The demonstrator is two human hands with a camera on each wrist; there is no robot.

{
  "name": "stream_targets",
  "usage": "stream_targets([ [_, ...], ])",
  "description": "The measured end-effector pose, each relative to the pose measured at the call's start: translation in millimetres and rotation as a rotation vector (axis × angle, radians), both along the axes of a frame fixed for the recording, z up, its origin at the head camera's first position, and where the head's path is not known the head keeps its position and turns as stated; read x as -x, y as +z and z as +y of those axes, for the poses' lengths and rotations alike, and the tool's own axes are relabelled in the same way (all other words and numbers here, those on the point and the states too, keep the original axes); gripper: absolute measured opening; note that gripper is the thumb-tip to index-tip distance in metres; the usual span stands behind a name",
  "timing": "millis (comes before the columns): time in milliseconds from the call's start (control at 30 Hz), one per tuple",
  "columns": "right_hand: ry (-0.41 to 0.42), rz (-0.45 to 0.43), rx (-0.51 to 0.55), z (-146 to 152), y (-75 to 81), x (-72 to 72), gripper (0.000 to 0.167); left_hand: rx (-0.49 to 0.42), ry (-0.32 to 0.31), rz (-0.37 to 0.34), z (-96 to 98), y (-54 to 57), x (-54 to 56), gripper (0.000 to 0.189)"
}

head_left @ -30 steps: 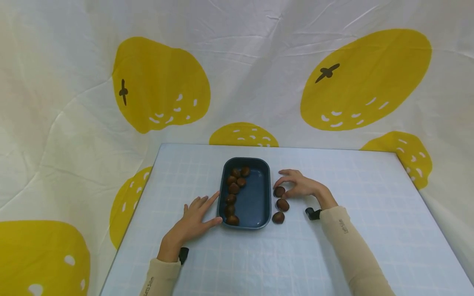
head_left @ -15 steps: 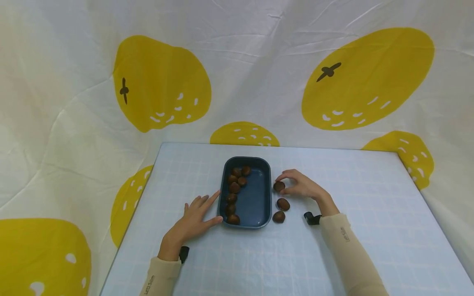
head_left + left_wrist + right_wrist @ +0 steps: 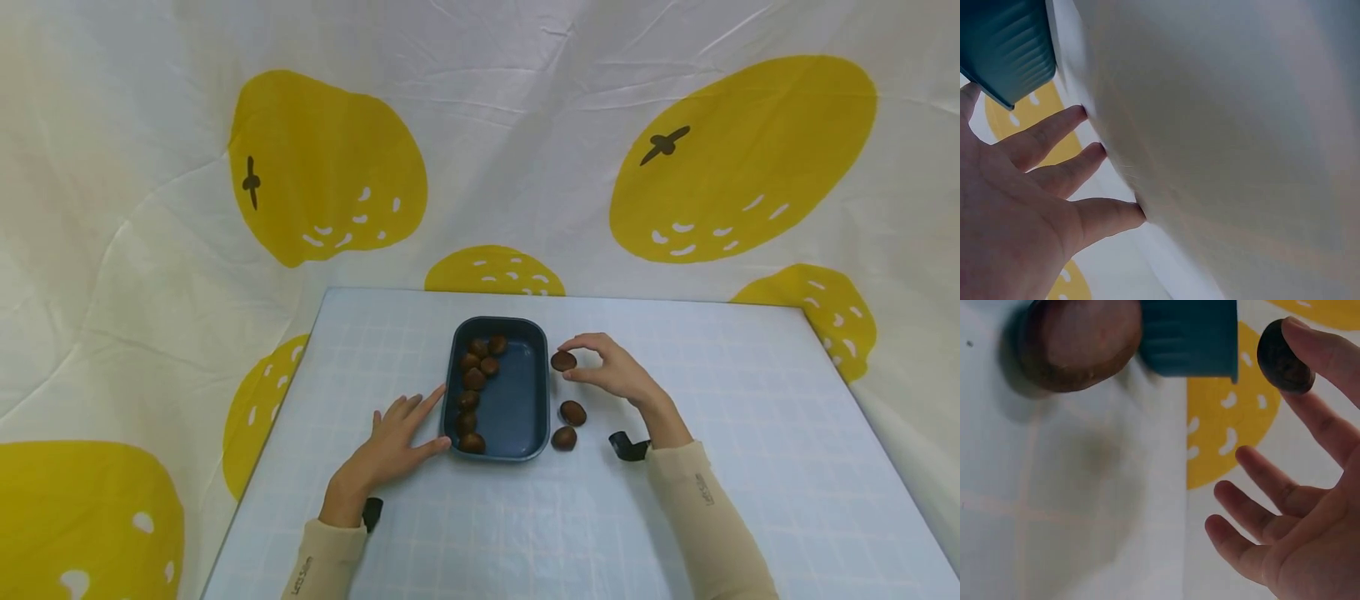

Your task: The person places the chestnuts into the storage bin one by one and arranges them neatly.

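My right hand [image 3: 617,368] pinches a chestnut [image 3: 563,361] between thumb and index finger, just right of the blue tray [image 3: 517,457]. In the right wrist view that pinched chestnut [image 3: 1282,359] hangs up at the fingertips, while the other fingers spread free. My left hand [image 3: 390,442] lies with fingers spread at the tray's left side, index finger and thumb at its rim. The left wrist view has the left hand's fingertips down on the tabletop, beside the tray wall [image 3: 1013,56]. Inside the tray, several chestnuts [image 3: 473,379] form a line along the left side.
Two loose chestnuts lie right of the tray: an upper chestnut [image 3: 573,413] and a lower chestnut [image 3: 564,438]. A pale checked cloth [image 3: 525,533] covers the table. Behind it hangs a white sheet [image 3: 517,150] printed with yellow fruit.
The right hand has lifted the farthest loose chestnut and carried it away from the other two, toward the tray's upper right. My left hand has stayed in place.
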State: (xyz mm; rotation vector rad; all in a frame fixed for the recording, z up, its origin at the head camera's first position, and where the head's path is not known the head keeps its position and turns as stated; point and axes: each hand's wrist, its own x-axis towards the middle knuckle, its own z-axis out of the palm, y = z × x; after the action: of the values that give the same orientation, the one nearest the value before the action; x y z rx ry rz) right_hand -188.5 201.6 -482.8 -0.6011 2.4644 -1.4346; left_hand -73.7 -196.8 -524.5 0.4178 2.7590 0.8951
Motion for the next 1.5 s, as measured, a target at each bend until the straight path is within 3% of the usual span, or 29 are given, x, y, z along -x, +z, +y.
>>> stream_targets([
  [333,0.028,0.1,0.02,-22,25.4,-6.2,0.04,0.012,0.007,-0.004,-1.2,-1.2,-0.5,0.083],
  [700,0.016,0.109,0.081,-66,57.0,-4.1,0.04,-0.001,0.008,-0.005,-2.6,-0.4,0.0,0.083],
  [867,0.046,0.156,0.123,-90,52.1,4.1,0.039,0.008,0.016,-0.005,-2.4,0.2,-0.4,0.083],
  [933,0.043,0.177,0.136,-97,41.8,10.8,0.038,0.008,0.017,-0.003,-2.3,0.5,-0.4,0.083],
  [1133,0.016,0.164,0.093,-118,29.1,17.5,0.036,0.005,0.016,-0.003,-2.1,0.9,-0.5,0.083],
  [1333,0.053,0.158,0.009,-126,16.2,20.8,0.037,0.007,0.015,-0.005,-0.2,2.8,0.3,0.082],
  [1500,0.105,0.182,-0.143,-126,6.8,21.8,0.034,0.011,0.02,-0.008,1.6,3.4,0.6,0.082],
])
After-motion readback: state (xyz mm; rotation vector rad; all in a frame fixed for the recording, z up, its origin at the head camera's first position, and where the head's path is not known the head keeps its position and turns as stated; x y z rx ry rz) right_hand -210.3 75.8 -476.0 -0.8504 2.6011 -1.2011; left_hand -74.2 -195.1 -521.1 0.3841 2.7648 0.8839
